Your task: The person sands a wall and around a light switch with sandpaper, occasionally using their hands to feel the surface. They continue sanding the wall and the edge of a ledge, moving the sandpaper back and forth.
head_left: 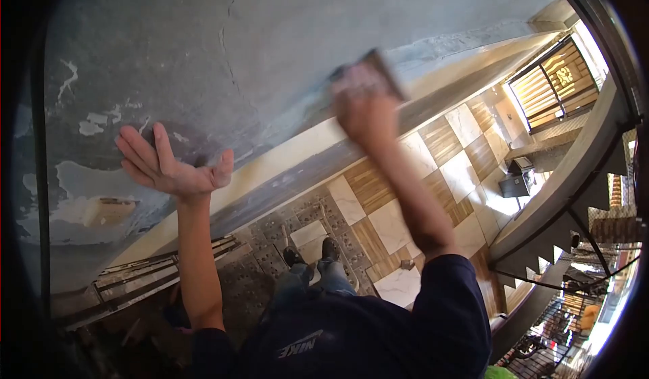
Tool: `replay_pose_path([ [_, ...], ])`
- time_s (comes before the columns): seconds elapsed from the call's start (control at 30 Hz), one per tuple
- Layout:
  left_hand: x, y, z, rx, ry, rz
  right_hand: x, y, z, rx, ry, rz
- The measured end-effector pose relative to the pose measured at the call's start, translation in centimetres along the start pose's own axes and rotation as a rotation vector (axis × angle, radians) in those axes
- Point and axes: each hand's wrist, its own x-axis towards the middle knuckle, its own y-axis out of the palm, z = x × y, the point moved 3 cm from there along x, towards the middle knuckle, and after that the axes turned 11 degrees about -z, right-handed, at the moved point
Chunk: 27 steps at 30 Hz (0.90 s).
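Observation:
My left hand is raised at the left, palm up with its fingers spread, holding nothing, in front of the patchy grey wall. Motion blurs my right hand, which is closed around a dark, flat block near the wall's lower edge. The block looks rectangular, and the hand hides part of it. Cracks and pale peeled patches mark the wall near my left hand.
Far below are my shoes on a small stool or board among patterned tiles. A checkered floor runs toward a slatted gate. A curved dark railing stands at the right, and metal bars lie lower left.

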Motion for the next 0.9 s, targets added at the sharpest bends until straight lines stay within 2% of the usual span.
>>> replay_pose_path([
  [0.03,0.0,0.0,0.2,-0.01,0.004,0.0,0.9,-2.8,5.3,0.019,0.121,0.537],
  [0.07,-0.1,-0.1,0.3,-0.004,0.011,-0.008,-1.0,-2.5,7.0,0.263,-0.122,-0.111],
  [0.13,-0.3,-0.2,0.5,-0.015,-0.008,0.006,-0.7,-3.3,4.8,0.472,-0.277,-0.223],
  [0.2,0.0,-0.2,0.2,-0.008,-0.004,-0.001,1.1,-3.7,-0.9,0.367,-0.273,-0.139],
  [0.27,0.1,0.0,0.2,-0.008,0.006,0.001,2.3,-2.4,-9.6,0.016,0.136,0.148],
  [0.33,0.2,-0.1,0.1,-0.012,0.0,-0.012,4.0,-2.5,-10.4,0.01,0.13,-0.141],
  [0.37,0.1,-0.4,0.2,-0.005,-0.006,-0.008,2.8,-0.9,-9.8,-0.083,0.071,-0.004],
  [0.4,0.1,-0.3,0.3,-0.003,0.013,0.001,2.0,-2.7,-5.2,0.16,-0.111,0.026],
  [0.43,0.1,-0.1,0.2,-0.005,0.028,0.009,0.1,-2.7,-1.6,0.197,-0.289,-0.128],
  [0.47,0.0,-0.2,0.0,-0.019,0.023,0.006,-0.7,-4.1,2.2,0.451,-0.142,-0.198],
  [0.53,0.2,-0.3,0.0,0.021,0.003,0.032,-0.7,-4.6,1.1,0.469,-0.188,-0.188],
  [0.6,0.5,0.1,-0.4,0.015,0.011,0.014,1.3,-3.7,-5.0,0.244,-0.188,-0.254],
  [0.63,0.6,0.1,-0.5,0.012,0.011,-0.005,1.8,-3.0,-9.0,0.166,-0.065,-0.177],
  [0.67,0.7,-0.1,-0.5,0.011,0.01,-0.019,2.9,-2.7,-10.8,0.018,0.283,-0.028],
  [0.73,0.6,-0.2,-0.4,0.017,0.02,-0.021,1.9,-0.3,-9.3,0.023,0.098,-0.048],
  [0.77,0.6,0.0,-0.4,0.02,0.019,-0.026,1.5,-1.7,-4.2,0.028,0.002,0.041],
  [0.8,0.6,0.0,-0.4,0.023,0.015,-0.028,0.4,-1.7,-0.7,0.133,-0.324,-0.304],
  [0.83,0.5,-0.1,-0.2,0.014,0.013,-0.016,-0.5,-1.6,2.7,0.266,-0.166,-0.171],
  [0.9,0.3,-0.4,-0.2,0.0,0.016,0.006,0.5,-2.5,-0.9,0.252,-0.216,-0.168],
])
